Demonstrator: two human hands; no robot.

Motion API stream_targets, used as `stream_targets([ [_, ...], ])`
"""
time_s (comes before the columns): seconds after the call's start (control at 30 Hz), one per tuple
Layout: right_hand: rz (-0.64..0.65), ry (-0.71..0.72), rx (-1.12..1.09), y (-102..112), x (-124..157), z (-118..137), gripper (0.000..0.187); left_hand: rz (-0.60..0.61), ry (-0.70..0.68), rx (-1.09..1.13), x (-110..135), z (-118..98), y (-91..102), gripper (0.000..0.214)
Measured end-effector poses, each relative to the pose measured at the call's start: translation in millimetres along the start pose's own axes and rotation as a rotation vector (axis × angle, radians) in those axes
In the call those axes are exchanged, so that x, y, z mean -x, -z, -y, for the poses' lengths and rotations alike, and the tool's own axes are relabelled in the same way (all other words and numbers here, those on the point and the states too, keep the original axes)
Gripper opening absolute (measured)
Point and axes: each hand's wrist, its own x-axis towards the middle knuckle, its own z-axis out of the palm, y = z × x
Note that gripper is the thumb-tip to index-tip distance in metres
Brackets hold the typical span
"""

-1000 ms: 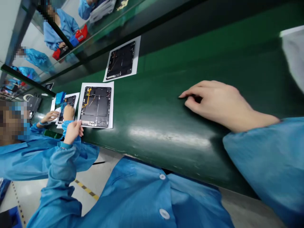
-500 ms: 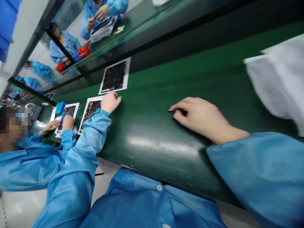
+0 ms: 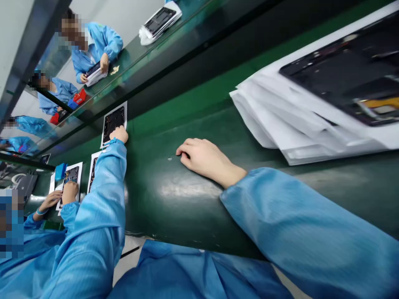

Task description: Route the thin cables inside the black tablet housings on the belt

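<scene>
Bright indoor light leaves a pale glare toward the near edge of the desk [image 3: 152,207], while its far edge sinks into dark shadow, the wide lens stretches the right sleeve [image 3: 296,220], and distant co-workers [image 3: 95,43] look soft.

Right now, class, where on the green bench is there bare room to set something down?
Between the left sleeve and right hand, bar a pale speck; also between that hand and the bench's front edge. Crowded: left end, with devices on sheets; right, with the paper stack.
</scene>
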Motion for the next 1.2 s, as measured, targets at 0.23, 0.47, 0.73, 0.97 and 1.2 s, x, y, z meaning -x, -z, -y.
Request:
stream_targets([
  [0.23,0.030,-0.011,-0.004,4.9,-5.3,5.9,0.030,0.009,-0.038,-0.134,-1.8,20.2,27.5,0.042],
  [0.47,-0.022,0.032,-0.009,-3.8,-3.0,-1.6,0.029,-0.198,-0.071,-0.119,35.8,37.3,50.3,0.033],
  [0.73,-0.045,-0.182,-0.589,-19.2,-5.1,15.8,0.029,-0.238,-0.341,-0.133,154.9,6.3,65.7,0.036],
  [0.97,0.087,-0.532,-1.516,-28.8,-3.3,88.5,0.048,-0.133,-0.647,-0.025,291.3,-32.4,43.4,0.035],
  [1.2,0.287,-0.643,-1.412,-12.6,45.5,79.9,0.036,-0.045,-0.605,0.457,339.7,3.6,4.6,0.033],
])
